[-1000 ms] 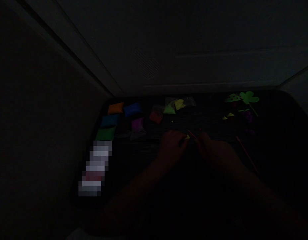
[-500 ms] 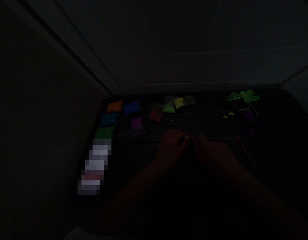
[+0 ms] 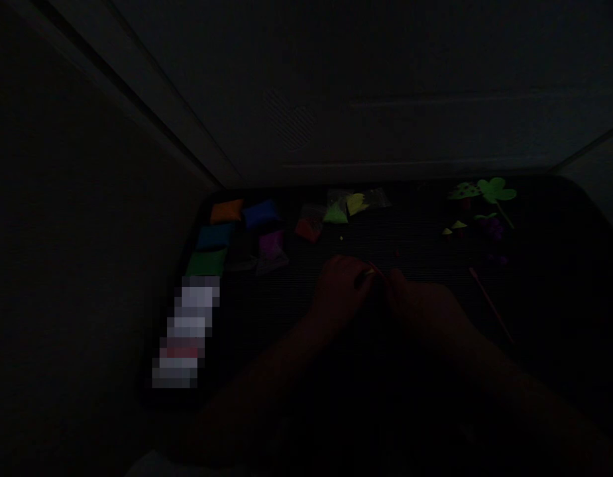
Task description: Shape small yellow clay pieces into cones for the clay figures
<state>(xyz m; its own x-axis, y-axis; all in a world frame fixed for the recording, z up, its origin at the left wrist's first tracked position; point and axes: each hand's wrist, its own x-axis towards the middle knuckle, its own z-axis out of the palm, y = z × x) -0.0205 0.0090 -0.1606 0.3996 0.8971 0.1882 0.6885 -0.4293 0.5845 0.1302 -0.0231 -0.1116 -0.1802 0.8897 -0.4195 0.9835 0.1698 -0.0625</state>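
Observation:
The picture is very dark. My left hand is closed above the middle of the table, with a small yellow piece, probably modelling clay, at its fingertips. Close by on the right, my right hand has its fingers pinched together around what looks like a thin reddish stick. The stick's tip reaches the yellow piece; most of it is hidden by the fingers. Beyond the right hand lies a tiny red bit. To its right rests a pink modelling tool.
Clay packets in orange, blue, green and purple lie at left, near a blurred bright panel. Opened red and yellow bags lie behind. Small mushrooms and a green clover shape stand at back right.
Both hands stay nearly in place, their fingertips shifting slightly around the yellow piece. The view has moved a little; the things on the table lie as before.

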